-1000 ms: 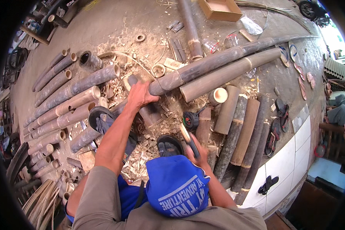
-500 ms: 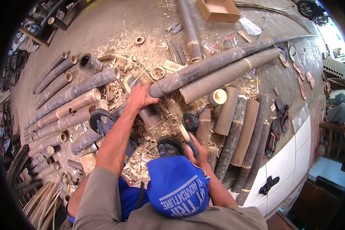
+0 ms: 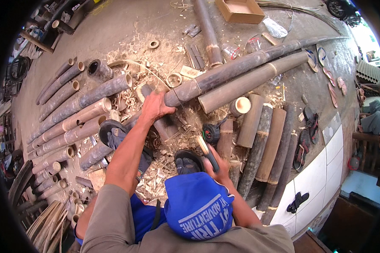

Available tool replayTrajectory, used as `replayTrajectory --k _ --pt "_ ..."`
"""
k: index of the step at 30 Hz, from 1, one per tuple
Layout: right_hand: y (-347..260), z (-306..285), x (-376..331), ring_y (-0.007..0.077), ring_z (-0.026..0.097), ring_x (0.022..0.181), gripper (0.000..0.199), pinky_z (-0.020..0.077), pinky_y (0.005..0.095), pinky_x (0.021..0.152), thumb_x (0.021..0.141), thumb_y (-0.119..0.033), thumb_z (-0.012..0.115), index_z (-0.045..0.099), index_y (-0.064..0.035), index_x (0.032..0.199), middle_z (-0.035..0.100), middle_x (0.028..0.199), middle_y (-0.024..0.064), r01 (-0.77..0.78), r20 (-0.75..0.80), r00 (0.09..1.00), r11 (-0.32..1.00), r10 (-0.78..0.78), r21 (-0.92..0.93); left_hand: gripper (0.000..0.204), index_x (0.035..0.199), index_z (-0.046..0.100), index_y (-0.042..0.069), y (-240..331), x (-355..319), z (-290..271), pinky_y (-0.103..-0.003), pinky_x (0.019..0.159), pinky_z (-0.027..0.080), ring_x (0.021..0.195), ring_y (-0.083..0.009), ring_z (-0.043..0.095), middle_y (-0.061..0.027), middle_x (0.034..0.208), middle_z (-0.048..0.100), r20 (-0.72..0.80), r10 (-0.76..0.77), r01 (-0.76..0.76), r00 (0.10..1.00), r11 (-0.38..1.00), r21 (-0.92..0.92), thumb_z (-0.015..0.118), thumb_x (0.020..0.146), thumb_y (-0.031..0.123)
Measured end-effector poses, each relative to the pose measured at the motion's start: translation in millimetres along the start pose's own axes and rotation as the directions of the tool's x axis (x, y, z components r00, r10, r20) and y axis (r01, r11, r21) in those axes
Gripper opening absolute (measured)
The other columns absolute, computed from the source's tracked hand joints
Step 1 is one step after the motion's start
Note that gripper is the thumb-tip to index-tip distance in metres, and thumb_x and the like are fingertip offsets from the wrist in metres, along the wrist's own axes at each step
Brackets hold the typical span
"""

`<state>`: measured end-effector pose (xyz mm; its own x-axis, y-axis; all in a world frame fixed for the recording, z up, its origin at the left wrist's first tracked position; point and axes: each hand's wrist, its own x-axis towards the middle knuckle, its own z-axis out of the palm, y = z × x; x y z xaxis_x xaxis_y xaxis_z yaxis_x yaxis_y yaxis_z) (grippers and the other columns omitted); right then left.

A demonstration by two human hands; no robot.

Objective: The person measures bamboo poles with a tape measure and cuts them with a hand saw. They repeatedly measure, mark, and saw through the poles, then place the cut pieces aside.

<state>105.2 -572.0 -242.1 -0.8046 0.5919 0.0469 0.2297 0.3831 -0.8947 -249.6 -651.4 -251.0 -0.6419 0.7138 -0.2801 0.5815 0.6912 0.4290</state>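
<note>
A bright blue cap [image 3: 198, 206] bore pale lettering [image 3: 205, 219]. The brownish-grey shirt [image 3: 160, 243] had a loose left sleeve [image 3: 108, 205], above blue lower clothing [image 3: 140, 216] and dark footwear [image 3: 187, 162].

Head-worn left fisheye, wide, looking down

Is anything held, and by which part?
The right hand holds a narrow dark-and-pale object by its near end. The left hand is at the long bamboo pole; whether it grips is unclear.
</note>
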Motion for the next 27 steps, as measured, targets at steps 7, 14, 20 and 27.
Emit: replayTrajectory --k 7,14,20,27 --pt "0 70 108 0.0232 0.069 0.063 0.051 0.0545 0.0361 0.062 0.096 -0.02 0.07 0.061 0.0013 0.141 0.071 0.081 0.021 0.063 -0.132 0.99 0.995 -0.052 0.083 0.084 0.14 0.06 0.005 20 28 -3 -0.05 0.109 0.043 0.12 -0.0425 0.06 -0.0259 0.118 0.068 -0.531 0.223 -0.269 0.817 0.963 -0.008 0.081 0.075 0.052" --pt "-24 18 47 0.0384 0.076 0.079 0.057 0.059 0.0434 0.069 0.093 -0.026 0.072 0.061 -0.0024 0.144 0.074 0.095 0.0267 -0.122 0.067 0.991 0.991 0.118 0.056 0.088 0.133 0.053 0.0 91 100 30 -0.051 0.09 0.055 0.103 -0.042 0.071 -0.0262 0.106 0.073 0.028 0.187 -0.189 0.982 0.973 0.132 0.085 0.072 0.055" --pt "-23 -46 -46 0.0377 0.076 0.076 0.062 0.0594 0.0442 0.069 0.094 -0.027 0.072 0.056 -0.007 0.15 0.076 0.096 0.024 -0.028 0.035 0.999 1.0 0.028 -0.005 0.067 0.109 0.053 -0.002 83 115 43 -0.054 0.08 0.057 0.086 -0.0447 0.073 -0.0282 0.088 0.072 0.045 0.226 -0.227 0.973 0.974 0.012 0.083 0.069 0.042" --pt "-13 48 101 0.0382 0.074 0.071 0.058 0.0572 0.0435 0.065 0.095 -0.026 0.071 0.057 -0.0073 0.148 0.072 0.084 0.0239 -0.081 0.038 0.996 0.996 0.082 -0.032 0.067 0.109 0.053 -0.003 89 117 41 -0.053 0.077 0.057 0.085 -0.0448 0.072 -0.0287 0.087 0.071 0.06 0.255 -0.25 0.965 0.965 -0.073 0.085 0.069 0.041"
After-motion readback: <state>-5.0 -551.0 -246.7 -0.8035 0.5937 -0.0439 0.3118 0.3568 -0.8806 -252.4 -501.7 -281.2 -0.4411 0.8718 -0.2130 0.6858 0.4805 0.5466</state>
